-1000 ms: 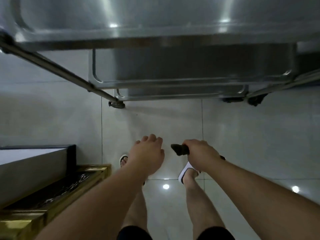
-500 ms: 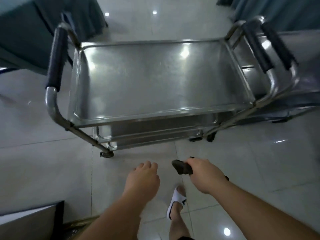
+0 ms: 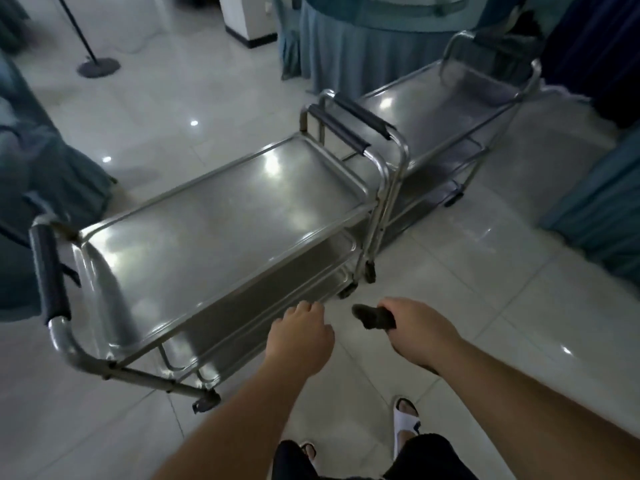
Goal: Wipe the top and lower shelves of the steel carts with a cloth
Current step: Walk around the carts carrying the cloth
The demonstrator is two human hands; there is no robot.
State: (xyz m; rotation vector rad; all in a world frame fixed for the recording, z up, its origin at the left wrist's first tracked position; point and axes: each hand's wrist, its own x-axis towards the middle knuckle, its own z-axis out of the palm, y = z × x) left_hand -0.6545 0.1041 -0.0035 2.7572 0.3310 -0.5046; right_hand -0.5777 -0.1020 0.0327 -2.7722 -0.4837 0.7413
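Note:
Two steel carts stand end to end on the tiled floor. The near cart has a bare shiny top shelf and lower shelves partly visible under it. The far cart sits behind it at the upper right. My right hand grips a dark crumpled cloth, held in the air just off the near cart's front right corner. My left hand hangs beside it with fingers loosely curled, holding nothing, close to the cart's front edge.
Tables draped in blue-grey cloth stand at the left, the back and the right. A pole on a round base stands at the back left. My sandalled foot is on the floor below my hands.
The view has lifted from looking straight down at the floor and cart edge to taking in both carts. Both hands keep their pose, with the cloth still in my right hand.

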